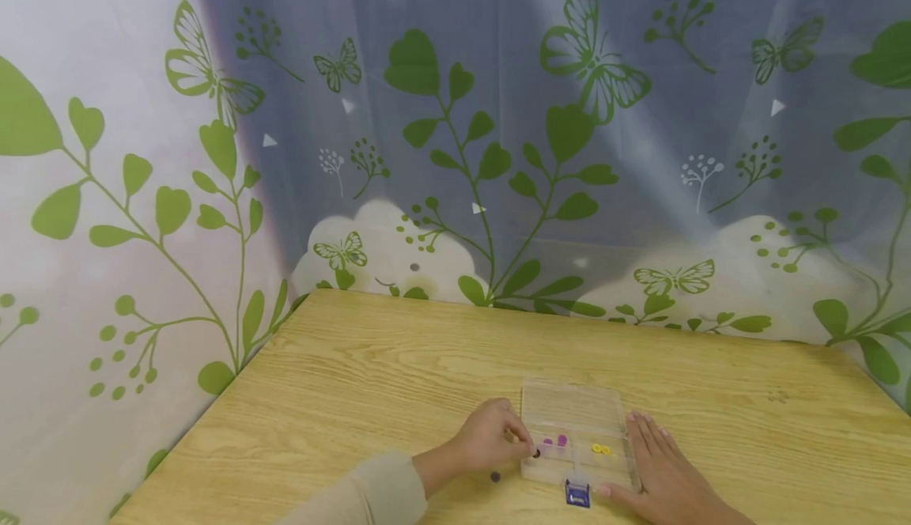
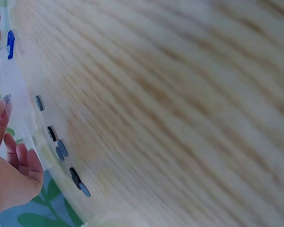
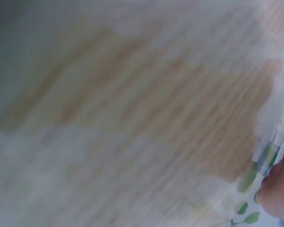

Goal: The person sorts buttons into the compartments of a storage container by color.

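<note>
My left hand (image 1: 491, 436) pinches a small dark button (image 1: 537, 453) between thumb and forefinger, over the left front part of a clear plastic box (image 1: 528, 471). The same button (image 2: 7, 98) shows at the fingertips in the left wrist view. The box's clear lid (image 1: 569, 405) lies open toward the back. Purple buttons (image 1: 562, 440) sit in a left compartment, yellow buttons (image 1: 601, 450) in a right one. My right hand (image 1: 665, 470) rests along the box's right side, fingers straight and thumb near the front corner.
One dark button (image 1: 495, 477) lies on the wooden table (image 1: 398, 351) beside the left wrist. Several dark and grey buttons (image 2: 61, 147) lie along the table in the left wrist view. A blue clasp-like piece (image 1: 578, 493) is at the box's front edge. A leaf-patterned curtain (image 1: 455, 153) stands behind.
</note>
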`<state>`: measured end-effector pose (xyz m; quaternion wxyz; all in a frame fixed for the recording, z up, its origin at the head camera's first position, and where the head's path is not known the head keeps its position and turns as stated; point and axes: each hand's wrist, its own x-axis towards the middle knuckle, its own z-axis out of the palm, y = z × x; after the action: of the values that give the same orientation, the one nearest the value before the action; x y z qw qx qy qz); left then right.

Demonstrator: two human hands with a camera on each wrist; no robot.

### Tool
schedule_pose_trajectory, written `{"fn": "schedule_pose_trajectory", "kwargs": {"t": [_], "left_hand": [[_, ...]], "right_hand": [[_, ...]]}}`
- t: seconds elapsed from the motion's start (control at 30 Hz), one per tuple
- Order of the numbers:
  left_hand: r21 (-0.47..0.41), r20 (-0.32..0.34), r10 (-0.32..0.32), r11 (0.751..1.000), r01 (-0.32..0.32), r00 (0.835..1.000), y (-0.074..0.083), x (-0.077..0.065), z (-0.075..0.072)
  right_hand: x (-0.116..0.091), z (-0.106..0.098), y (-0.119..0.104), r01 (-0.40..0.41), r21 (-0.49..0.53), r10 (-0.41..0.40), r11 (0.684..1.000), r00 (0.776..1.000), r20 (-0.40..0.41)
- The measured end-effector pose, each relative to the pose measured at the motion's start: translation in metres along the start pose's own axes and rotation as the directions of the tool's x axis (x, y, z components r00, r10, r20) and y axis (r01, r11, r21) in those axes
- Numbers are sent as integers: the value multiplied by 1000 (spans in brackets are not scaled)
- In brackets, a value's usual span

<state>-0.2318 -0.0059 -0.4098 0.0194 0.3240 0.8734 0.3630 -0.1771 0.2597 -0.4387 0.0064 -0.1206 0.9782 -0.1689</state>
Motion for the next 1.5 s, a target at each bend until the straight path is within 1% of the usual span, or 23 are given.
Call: {"fn": "schedule_pose_trajectory", "kwargs": {"t": [0.1, 0.23, 0.3, 0.43, 0.5, 0.67, 0.8, 1.0, 1.27, 1.47, 1.5], "left_hand": [[46, 7, 16, 999, -16, 1000, 2, 0, 0], [44, 21, 9, 999, -10, 1000, 3, -1, 2], [35, 25, -4, 999, 3, 1000, 3, -2, 3], [34, 23, -12, 999, 12, 1000, 2, -1, 5], [14, 20, -17, 1000, 17, 1000, 1, -1, 6], [-75, 5, -20, 997, 20, 1000, -1, -2, 4], [-101, -6, 7, 995, -8, 1000, -3, -2, 1], [-160, -9, 16, 987, -18, 1000, -6, -7, -5], [-170, 2, 17, 985, -16, 1000, -16, -13, -9], [-197, 20, -11, 980, 15, 1000, -20, -18, -15], [-198, 21, -8, 980, 12, 1000, -20, -19, -16]], "right_hand": [[0, 0, 0, 0, -4, 0, 1000, 1000, 1], [0, 0, -1, 7, -2, -7, 1000, 1000, -5], [0, 1, -1, 8, 5, -8, 1000, 1000, -5], [0, 1, -1, 4, 14, -4, 1000, 1000, -1], [0, 1, 0, 3, 13, -3, 1000, 1000, 3], [0, 0, 0, 5, 19, -5, 1000, 1000, 15], [0, 0, 1, 8, 4, -8, 1000, 1000, 21], [0, 0, 1, 10, 0, -10, 1000, 1000, 24], [0, -1, 1, 8, 14, -8, 1000, 999, 31], [-1, 0, 1, 13, 13, -13, 1000, 1000, 19], [-1, 0, 1, 13, 11, -13, 1000, 1000, 17]]}}
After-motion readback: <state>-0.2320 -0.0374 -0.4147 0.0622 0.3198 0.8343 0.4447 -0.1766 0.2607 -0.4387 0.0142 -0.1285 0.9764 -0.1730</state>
